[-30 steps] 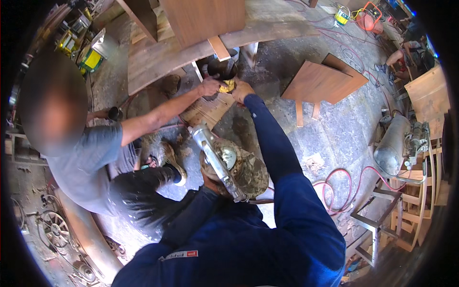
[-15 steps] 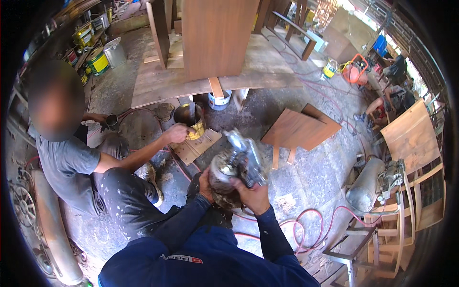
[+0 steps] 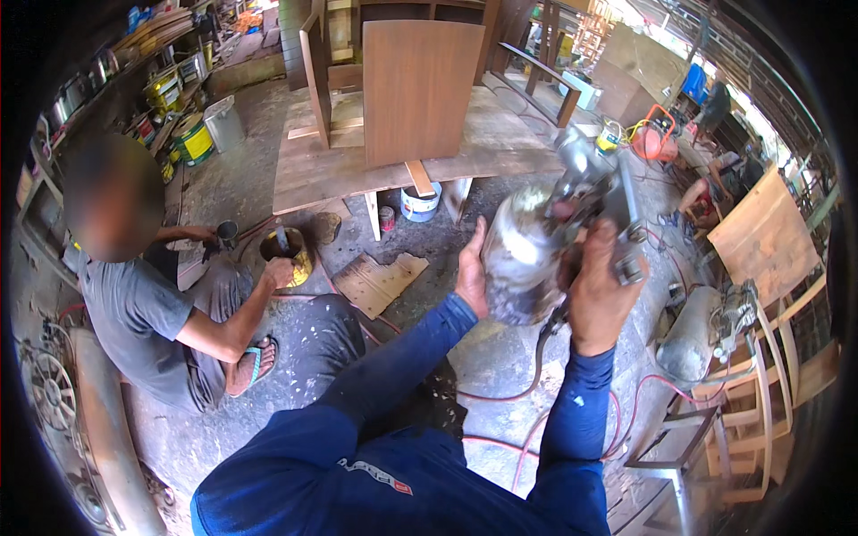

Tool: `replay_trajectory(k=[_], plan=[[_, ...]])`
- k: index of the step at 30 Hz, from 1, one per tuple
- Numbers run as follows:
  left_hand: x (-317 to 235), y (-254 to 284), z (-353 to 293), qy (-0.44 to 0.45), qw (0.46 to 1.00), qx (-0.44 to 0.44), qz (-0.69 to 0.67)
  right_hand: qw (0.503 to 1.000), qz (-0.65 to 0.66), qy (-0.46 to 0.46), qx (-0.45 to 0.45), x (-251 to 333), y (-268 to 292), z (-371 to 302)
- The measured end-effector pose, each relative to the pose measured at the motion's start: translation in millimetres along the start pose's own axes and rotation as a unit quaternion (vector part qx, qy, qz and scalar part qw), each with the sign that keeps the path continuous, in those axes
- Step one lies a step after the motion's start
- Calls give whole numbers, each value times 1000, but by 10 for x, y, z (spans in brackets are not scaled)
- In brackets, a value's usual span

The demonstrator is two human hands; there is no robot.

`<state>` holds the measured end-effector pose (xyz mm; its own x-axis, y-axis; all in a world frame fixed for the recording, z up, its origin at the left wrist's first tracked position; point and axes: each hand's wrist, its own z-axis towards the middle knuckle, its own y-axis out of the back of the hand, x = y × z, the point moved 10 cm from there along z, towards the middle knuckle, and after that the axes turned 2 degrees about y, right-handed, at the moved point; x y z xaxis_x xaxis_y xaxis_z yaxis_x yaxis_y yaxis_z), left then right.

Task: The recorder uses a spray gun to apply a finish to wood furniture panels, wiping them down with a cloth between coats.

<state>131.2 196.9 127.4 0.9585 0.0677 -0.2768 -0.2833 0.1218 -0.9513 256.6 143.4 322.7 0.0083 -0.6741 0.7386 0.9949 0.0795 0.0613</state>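
Note:
A metal spray gun (image 3: 626,201) with a stained, silvery paint cup (image 3: 523,255) is raised in front of me, partly blurred by motion. My right hand (image 3: 599,290) is closed around the gun beside the cup. Against the cup's left side rests my left hand (image 3: 472,272); some of its fingers are hidden behind the cup. A dark hose (image 3: 539,357) hangs below the gun. At my left sits a co-worker, one hand on a yellow can (image 3: 299,268) with a stirring stick in it, the other at a small dark cup (image 3: 228,235).
Brown wooden panels (image 3: 420,94) stand on a low board platform (image 3: 357,177) ahead. Torn cardboard (image 3: 380,284) lies on the floor, near a white bucket (image 3: 420,204). Red hoses (image 3: 514,442) coil at lower right, by a compressor tank (image 3: 693,330) and wooden frames (image 3: 769,402).
Both my hands have lifted the spray gun up and to the right. The co-worker's yellow can has moved left, off the cardboard. My view has shifted slightly.

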Motion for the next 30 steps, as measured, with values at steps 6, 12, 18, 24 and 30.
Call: replay_trajectory(k=[6,12,18,24,30], plan=[[-238,-210,-156,61,998,15,-6,996,17,2,-83,401,-101,172],[-571,444,-196,89,985,-99,112,995,-48,-30,-83,98,-392,-90],[-344,642,-618,149,958,-191,153,984,-153,-90,-1,-137,-537,-434],[-825,178,-38,88,964,-50,245,996,-49,-40,-60,27,-344,-81],[-338,743,-243,167,964,-116,169,989,-144,-40,20,-489,-536,-132]])
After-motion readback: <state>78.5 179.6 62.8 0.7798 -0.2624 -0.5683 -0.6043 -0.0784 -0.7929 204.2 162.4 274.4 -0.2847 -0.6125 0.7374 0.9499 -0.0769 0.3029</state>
